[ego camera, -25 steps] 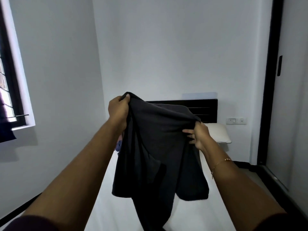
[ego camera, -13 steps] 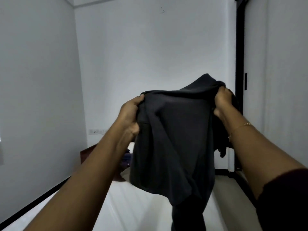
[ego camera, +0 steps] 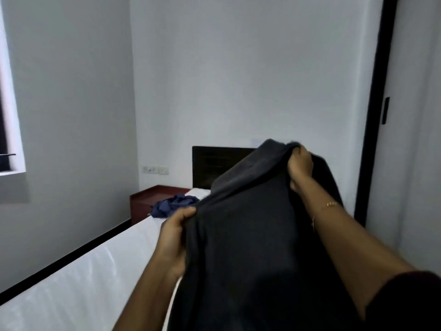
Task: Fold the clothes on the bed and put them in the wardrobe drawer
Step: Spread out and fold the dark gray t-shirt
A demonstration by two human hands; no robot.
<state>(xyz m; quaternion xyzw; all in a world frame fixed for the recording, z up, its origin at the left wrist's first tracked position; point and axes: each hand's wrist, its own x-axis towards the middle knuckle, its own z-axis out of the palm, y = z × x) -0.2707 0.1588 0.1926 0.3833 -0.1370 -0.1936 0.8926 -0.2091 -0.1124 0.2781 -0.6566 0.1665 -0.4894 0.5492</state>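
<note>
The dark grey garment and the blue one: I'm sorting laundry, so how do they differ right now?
The dark grey garment hangs in the air, gripped by the left hand and the right hand; the blue garment lies crumpled on the bed, untouched. The grey one looks larger, being nearer. Both are unfolded.

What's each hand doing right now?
Left hand: closed on the dark garment.
Right hand: closed on the garment's top edge.

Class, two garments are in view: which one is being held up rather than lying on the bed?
The dark grey garment, gripped by the left hand and right hand. The blue garment lies crumpled on the bed, untouched.
</note>
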